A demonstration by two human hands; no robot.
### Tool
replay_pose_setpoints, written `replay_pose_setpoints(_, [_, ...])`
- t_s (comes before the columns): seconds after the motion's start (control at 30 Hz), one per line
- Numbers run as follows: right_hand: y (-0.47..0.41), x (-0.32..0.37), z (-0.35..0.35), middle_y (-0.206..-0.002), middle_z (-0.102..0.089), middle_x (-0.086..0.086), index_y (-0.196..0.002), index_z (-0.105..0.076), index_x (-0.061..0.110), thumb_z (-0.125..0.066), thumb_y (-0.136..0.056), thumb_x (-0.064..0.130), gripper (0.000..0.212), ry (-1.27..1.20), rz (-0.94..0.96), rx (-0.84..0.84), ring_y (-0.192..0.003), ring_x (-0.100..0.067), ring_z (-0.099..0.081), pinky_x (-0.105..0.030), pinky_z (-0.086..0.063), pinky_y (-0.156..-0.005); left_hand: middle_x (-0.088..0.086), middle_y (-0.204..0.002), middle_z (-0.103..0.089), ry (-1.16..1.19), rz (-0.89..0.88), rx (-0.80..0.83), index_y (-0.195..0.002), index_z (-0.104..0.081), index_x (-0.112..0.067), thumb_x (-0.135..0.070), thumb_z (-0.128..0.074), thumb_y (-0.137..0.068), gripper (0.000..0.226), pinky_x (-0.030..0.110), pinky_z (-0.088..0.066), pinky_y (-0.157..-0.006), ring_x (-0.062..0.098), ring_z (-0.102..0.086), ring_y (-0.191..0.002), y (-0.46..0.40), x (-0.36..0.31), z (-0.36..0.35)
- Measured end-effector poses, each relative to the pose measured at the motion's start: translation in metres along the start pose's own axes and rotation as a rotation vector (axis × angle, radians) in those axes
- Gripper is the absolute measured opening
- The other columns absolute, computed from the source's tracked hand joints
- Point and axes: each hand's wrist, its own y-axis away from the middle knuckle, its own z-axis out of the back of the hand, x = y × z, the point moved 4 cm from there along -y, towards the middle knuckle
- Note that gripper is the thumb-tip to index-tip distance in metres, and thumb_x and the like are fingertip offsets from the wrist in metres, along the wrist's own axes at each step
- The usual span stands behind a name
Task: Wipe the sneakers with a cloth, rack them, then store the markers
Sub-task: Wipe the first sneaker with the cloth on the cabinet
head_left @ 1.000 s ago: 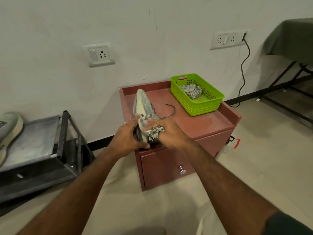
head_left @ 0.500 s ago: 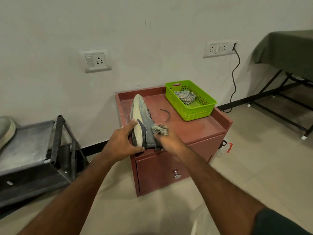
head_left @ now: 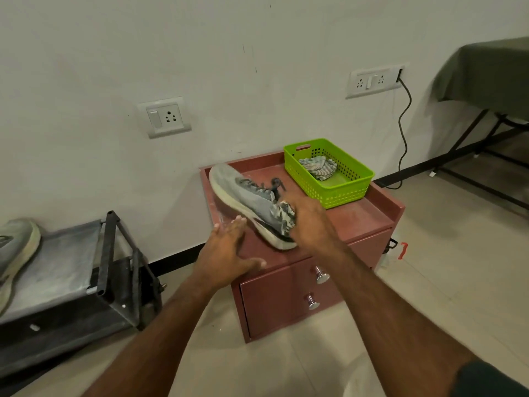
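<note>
Red cabinet tabletop (head_left: 357, 222): grey sneaker (head_left: 249, 199) tilted there, right hand (head_left: 310, 222) pressing cloth (head_left: 287, 217) to its heel, left hand (head_left: 226, 253) fingers spread, empty; other sneaker (head_left: 15, 247) already racked, markers unseen.

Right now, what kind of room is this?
Probably a plain indoor room, maybe an entryway or a workroom. It has a bare white wall with a wall socket, a metal shoe rack holding one sneaker, and a small red cabinet with another sneaker on top.
</note>
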Motion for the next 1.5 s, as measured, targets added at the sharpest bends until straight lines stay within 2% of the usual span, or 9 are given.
replay_pose_setpoints(0.07, [-0.001,-0.017,0.009,-0.079,-0.067,-0.003,-0.091,-0.064,0.024,-0.067,-0.077,0.021,0.014,0.187,-0.026,0.05,-0.084,-0.03,-0.064,-0.038,-0.051,-0.075,-0.005,-0.162,-0.028,0.008,0.058,-0.058,-0.157,-0.024,-0.028,-0.065,-0.075,-0.073,0.105,0.046,-0.02,-0.121,0.031,-0.016,-0.151,-0.006,0.009,0.0])
replay_pose_setpoints(0.17, [-0.004,-0.034,0.026,-0.087,-0.069,0.001,-0.086,-0.06,0.031,-0.065,-0.084,0.025,0.008,0.536,-0.234,-0.04,-0.1,-0.024,-0.064,-0.046,-0.037,-0.099,-0.001,-0.162,-0.031,-0.025,0.023,-0.135,-0.156,-0.029,-0.022,-0.063,-0.071,-0.077,0.098,0.041,-0.003,-0.124,0.025,-0.025,-0.15,-0.014,0.014,0.003])
replay_pose_setpoints(0.3, [-0.001,-0.044,0.037,-0.103,-0.066,0.0,-0.102,-0.065,0.03,-0.059,-0.084,0.007,0.029,0.635,-0.339,-0.159,-0.106,-0.027,-0.059,-0.044,-0.037,-0.089,0.001,-0.166,-0.017,-0.176,0.004,-0.127,-0.158,-0.024,-0.018,-0.053,-0.071,-0.083,0.095,0.045,0.004,-0.123,0.016,-0.02,-0.152,-0.016,0.013,0.002])
replay_pose_setpoints(0.57, [0.002,0.006,0.032,-0.111,-0.069,0.004,-0.105,-0.071,0.028,-0.06,-0.073,0.015,0.036,0.148,0.044,-0.358,-0.104,-0.027,-0.062,-0.042,-0.046,-0.083,0.003,-0.167,-0.011,-0.197,0.068,-0.071,-0.153,-0.032,-0.023,-0.053,-0.074,-0.078,0.09,0.052,0.006,-0.122,0.018,-0.015,-0.153,-0.025,0.007,-0.005])
replay_pose_setpoints(0.77, [0.011,-0.015,-0.019,-0.154,-0.037,0.017,-0.117,-0.068,0.044,-0.067,-0.083,0.011,0.047,0.328,-0.155,0.192,-0.147,-0.012,-0.02,-0.047,-0.026,-0.11,0.005,-0.167,-0.01,-0.197,0.062,-0.062,-0.154,-0.032,-0.022,-0.052,-0.075,-0.077,0.093,0.047,0.003,-0.123,0.02,-0.009,-0.154,-0.043,0.001,-0.008])
replay_pose_setpoints(0.97, [0.003,-0.049,-0.009,-0.143,-0.055,0.009,-0.102,-0.077,0.036,-0.061,-0.061,-0.015,0.067,-0.012,-0.029,0.148,-0.141,-0.01,-0.036,-0.044,-0.035,-0.112,0.004,-0.168,-0.007,-0.148,0.038,0.032,-0.156,-0.027,-0.024,-0.05,-0.084,-0.068,0.108,0.046,-0.001,-0.123,0.021,-0.008,-0.154,-0.068,0.017,-0.005])
replay_pose_setpoints(1.13, [0.001,-0.073,-0.008,-0.125,-0.067,0.012,-0.102,-0.077,0.032,-0.075,-0.068,-0.013,0.057,-0.245,-0.071,0.025,-0.131,0.005,-0.046,-0.03,-0.042,-0.11,0.005,-0.168,-0.008,-0.187,-0.007,0.193,-0.159,-0.015,-0.024,-0.047,-0.092,-0.058,0.129,0.046,-0.006,-0.122,0.024,-0.011,-0.153,-0.114,0.01,-0.002])
replay_pose_setpoints(1.33, [-0.003,-0.073,-0.014,-0.12,-0.07,0.008,-0.102,-0.077,0.027,-0.072,-0.065,-0.013,0.055,-0.271,-0.092,-0.049,-0.131,0.004,-0.047,-0.018,-0.04,-0.107,0.003,-0.118,-0.068,-0.31,0.022,0.227,-0.133,-0.059,-0.023,-0.065,-0.09,-0.04,0.107,0.039,-0.052,-0.092,0.025,-0.059,-0.108,-0.134,0.003,0.0])
replay_pose_setpoints(1.5, [-0.003,-0.074,-0.013,-0.116,-0.07,0.008,-0.1,-0.075,0.028,-0.061,-0.073,-0.014,0.053,-0.442,-0.156,-0.094,-0.131,-0.004,-0.05,-0.022,-0.042,-0.106,-0.002,-0.073,-0.059,-0.574,-0.031,0.189,-0.081,-0.068,-0.019,-0.089,-0.065,-0.054,0.075,0.034,-0.047,-0.071,0.022,-0.059,-0.08,-0.102,-0.022,-0.002])
